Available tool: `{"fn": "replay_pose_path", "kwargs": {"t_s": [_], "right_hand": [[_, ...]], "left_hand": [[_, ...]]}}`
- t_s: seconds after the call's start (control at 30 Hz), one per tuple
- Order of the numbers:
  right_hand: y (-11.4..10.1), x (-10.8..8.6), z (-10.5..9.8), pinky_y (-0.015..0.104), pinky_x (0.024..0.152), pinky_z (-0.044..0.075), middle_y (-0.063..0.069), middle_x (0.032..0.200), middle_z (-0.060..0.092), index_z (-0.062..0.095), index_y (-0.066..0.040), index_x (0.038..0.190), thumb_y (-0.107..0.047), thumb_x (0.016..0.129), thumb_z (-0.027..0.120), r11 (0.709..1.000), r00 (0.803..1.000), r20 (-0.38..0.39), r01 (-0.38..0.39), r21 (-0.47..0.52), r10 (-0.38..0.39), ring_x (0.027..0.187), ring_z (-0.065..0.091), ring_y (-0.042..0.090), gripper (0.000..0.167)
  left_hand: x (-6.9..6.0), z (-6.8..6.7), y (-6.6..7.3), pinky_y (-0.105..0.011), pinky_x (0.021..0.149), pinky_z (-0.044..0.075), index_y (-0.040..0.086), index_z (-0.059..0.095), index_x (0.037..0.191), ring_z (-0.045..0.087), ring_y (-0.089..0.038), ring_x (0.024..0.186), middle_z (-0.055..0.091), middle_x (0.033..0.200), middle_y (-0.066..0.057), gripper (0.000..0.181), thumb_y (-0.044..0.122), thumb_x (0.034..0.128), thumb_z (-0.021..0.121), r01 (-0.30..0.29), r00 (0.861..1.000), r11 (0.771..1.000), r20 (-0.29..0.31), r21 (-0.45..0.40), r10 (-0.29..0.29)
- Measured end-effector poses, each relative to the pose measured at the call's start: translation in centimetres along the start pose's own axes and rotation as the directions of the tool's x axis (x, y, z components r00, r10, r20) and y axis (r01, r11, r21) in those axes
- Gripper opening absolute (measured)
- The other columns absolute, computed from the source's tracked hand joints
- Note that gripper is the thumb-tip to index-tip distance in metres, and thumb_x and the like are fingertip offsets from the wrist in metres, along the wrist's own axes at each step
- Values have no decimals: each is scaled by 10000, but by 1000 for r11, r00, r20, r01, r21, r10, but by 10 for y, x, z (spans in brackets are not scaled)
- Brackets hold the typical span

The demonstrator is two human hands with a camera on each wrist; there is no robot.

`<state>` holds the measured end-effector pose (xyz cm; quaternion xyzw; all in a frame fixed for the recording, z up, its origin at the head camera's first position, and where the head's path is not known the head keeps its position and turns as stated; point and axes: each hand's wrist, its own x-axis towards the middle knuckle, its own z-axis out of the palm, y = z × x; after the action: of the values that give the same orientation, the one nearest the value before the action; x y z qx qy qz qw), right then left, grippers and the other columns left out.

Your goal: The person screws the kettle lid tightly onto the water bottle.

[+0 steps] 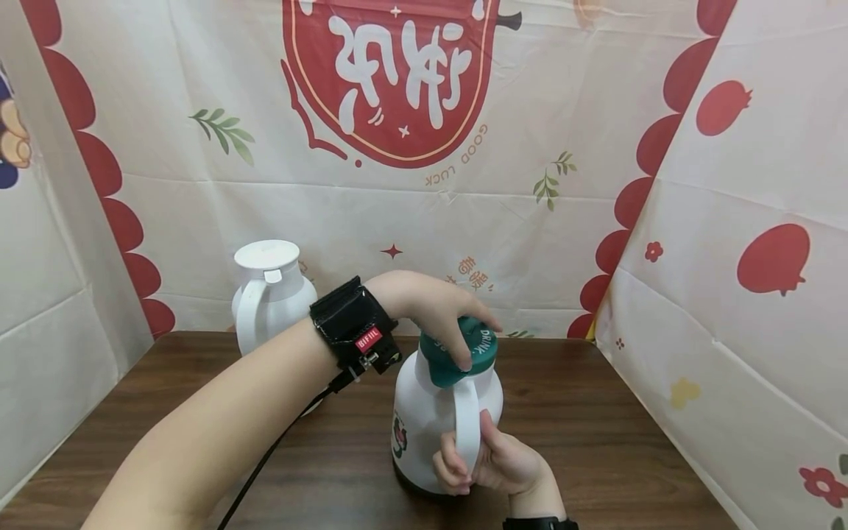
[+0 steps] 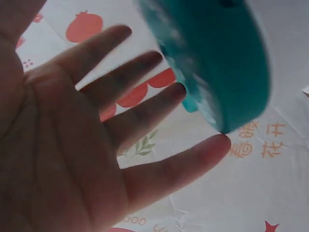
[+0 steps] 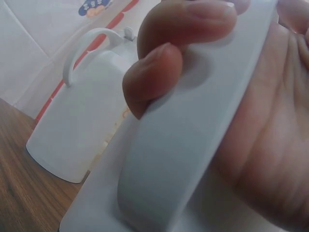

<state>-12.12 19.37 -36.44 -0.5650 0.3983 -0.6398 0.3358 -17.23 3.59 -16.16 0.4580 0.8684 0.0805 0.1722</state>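
Observation:
A white thermos jug [image 1: 424,412] with a dark base stands upright on the table, topped by a green lid [image 1: 480,361] lettered DRINK. My left hand [image 1: 430,302] arches over that lid from the left. In the left wrist view its fingers [image 2: 145,116] are spread and fairly straight, with a fingertip at or very near the lid's edge. My right hand [image 1: 503,464] grips the jug's white handle [image 1: 467,427]. In the right wrist view, curled fingers wrap that handle [image 3: 169,145]. The thumb's contact with the lid is hard to tell.
A second white jug [image 1: 278,302], with a white lid, stands behind my left forearm at the back left. The brown wooden table [image 1: 583,434] ends at a printed cloth backdrop [image 1: 371,213]. A black cable [image 1: 265,456] runs from my left wrist strap.

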Motion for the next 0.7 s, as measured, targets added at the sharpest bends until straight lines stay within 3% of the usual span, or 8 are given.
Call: {"fn": "replay_pose_path", "kwargs": {"t_s": [0.13,0.23,0.33,0.47,0.53,0.6,0.7], "right_hand": [[0,0,0,356,539,285,72,757,333,290,27,843,-586,949,0,1000,1000,-2,6,0,-6,629,318,221,687],[-1,1,1,352,542,290,70,755,333,289,26,839,-588,948,0,1000,1000,-1,7,0,-7,628,320,221,687],[-1,1,1,354,544,292,67,755,336,292,23,841,-590,946,-4,1000,1000,-3,4,1,-4,629,324,218,689],[-1,1,1,348,548,300,62,761,346,302,17,852,-593,944,-5,1000,1000,-12,-3,6,3,631,322,221,689],[0,0,0,342,554,305,61,766,349,305,16,860,-594,945,2,1000,1000,-14,-6,10,6,638,324,215,687],[0,0,0,332,565,317,62,769,349,306,16,865,-593,947,6,1000,1000,-13,-9,8,9,643,327,210,684],[-1,-1,0,335,566,317,67,771,349,306,19,868,-591,950,11,1000,1000,-9,-9,4,9,645,329,209,683]], "left_hand": [[-1,-2,6,-373,856,477,162,489,1393,507,-158,1074,536,1296,-33,611,343,851,706,46,997,999,-63,28,-45],[0,-1,10,-307,741,468,88,593,1106,535,-146,893,593,999,-29,413,405,858,688,118,987,992,-115,51,-111],[2,2,15,-326,737,475,74,593,1055,542,-172,862,589,946,-42,464,487,856,667,218,963,975,-169,39,-209],[7,10,21,-409,826,486,103,517,1343,542,-199,973,590,1138,-52,741,588,804,670,343,915,939,-230,3,-333],[10,15,22,-392,785,494,115,540,1310,542,-194,940,590,1076,-40,737,601,777,690,381,896,924,-243,-11,-372],[13,17,24,-369,743,495,126,567,1270,545,-187,909,588,1018,-26,706,600,765,704,407,884,913,-249,-10,-396],[15,19,24,-343,693,494,126,610,1195,554,-183,876,590,957,-16,633,577,765,718,413,878,911,-262,-8,-401]]}}
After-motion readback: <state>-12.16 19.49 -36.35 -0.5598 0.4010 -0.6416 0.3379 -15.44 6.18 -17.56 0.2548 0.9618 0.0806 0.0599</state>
